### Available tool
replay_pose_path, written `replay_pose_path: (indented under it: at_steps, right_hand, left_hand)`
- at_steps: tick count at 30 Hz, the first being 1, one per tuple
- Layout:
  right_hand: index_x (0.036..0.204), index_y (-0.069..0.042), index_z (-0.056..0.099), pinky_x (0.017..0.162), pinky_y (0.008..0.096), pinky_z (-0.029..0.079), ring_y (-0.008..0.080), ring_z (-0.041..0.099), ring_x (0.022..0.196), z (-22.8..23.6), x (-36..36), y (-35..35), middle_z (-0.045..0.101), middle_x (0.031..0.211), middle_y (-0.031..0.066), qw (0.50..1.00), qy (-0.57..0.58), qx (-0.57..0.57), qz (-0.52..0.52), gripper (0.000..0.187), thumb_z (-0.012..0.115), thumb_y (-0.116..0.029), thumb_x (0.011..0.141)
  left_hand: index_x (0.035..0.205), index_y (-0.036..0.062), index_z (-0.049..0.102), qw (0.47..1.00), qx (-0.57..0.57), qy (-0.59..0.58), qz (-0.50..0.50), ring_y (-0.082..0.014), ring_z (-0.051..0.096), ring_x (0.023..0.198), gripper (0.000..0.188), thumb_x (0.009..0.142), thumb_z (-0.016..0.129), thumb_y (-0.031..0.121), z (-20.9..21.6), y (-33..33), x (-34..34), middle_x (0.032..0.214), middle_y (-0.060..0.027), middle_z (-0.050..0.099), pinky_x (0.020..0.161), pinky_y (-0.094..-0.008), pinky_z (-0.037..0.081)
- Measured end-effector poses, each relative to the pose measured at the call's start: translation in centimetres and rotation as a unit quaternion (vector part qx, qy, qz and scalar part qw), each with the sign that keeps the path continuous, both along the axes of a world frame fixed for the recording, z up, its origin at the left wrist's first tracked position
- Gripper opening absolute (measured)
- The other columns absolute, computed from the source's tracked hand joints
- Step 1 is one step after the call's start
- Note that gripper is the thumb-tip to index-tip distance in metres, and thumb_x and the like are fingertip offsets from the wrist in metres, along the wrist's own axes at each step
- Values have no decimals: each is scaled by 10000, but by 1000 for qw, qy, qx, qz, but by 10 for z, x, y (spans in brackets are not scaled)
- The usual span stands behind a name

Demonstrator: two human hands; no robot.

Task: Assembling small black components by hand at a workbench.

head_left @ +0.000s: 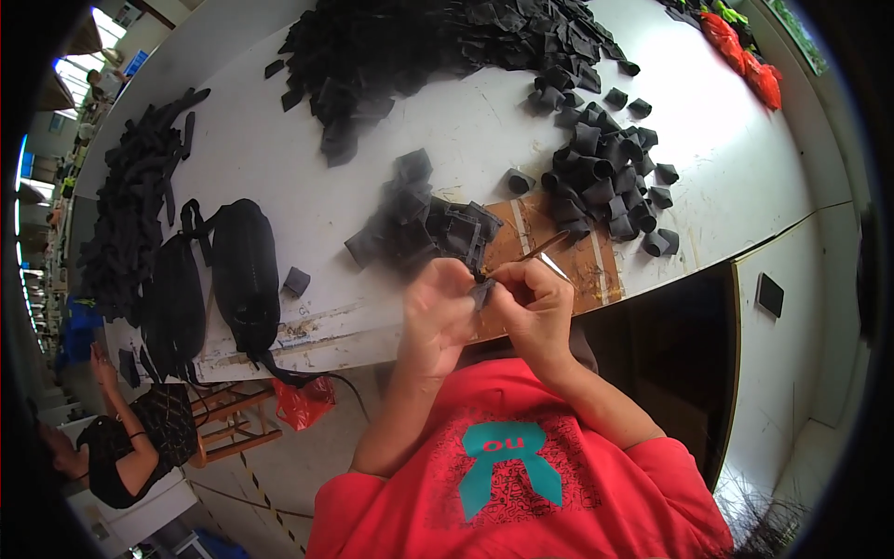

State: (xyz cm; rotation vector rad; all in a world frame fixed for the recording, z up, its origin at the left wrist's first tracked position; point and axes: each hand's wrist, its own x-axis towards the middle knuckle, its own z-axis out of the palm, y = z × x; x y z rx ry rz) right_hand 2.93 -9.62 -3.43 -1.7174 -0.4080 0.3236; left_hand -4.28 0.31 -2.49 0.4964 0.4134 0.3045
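Dark piece (481, 294), half hidden
Left hand (436, 309) and right hand (537, 306) pinch it, fingers narrow; a partly covered metal tool (554, 266) is hard to identify.

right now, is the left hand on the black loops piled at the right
No, the left hand is beside the right hand at a small dark piece, apart from the piled loops.

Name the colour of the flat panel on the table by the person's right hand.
The panel is brown with pale stripes, best seen in the head view.
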Motion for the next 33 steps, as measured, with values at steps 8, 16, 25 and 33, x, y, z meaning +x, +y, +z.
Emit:
replay_pose_path:
  at_steps: [8,16,25,33]
  right_hand:
    - [779,-46,539,481,195,334,30,435,581,-9,21,-35,491,669,-32,707,567,341,251,153,548,-185,843]
    - [711,-54,497,487,173,304,16,369,564,89,61,-29,433,632,-49,953,169,123,218,277,520,-276,875]
    - [784,-35,527,464,178,307,33,383,544,48,85,-25,429,631,-52,956,110,101,254,301,521,-322,873]
    - [983,-23,550,532,287,468,209,562,665,62,67,-33,531,858,115,946,-289,91,116,441,750,-204,633]
  left_hand:
    - [857,-29,516,878,455,118,93,-32,461,563,139,729,509,-83,1,-33,9,817,-55,560,504,-152,391]
    - [992,-19,455,966,-109,-191,-136,-25,295,313,179,822,414,-61,58,-1,41,811,-189,578,318,-182,236]
    - [1046,-14,498,982,178,-39,-57,-68,497,569,244,803,523,-17,40,-7,50,852,-101,596,478,-168,377]
    - [905,1,583,779,613,-121,46,-165,564,818,121,787,561,9,53,-6,62,912,-81,590,755,-265,439]
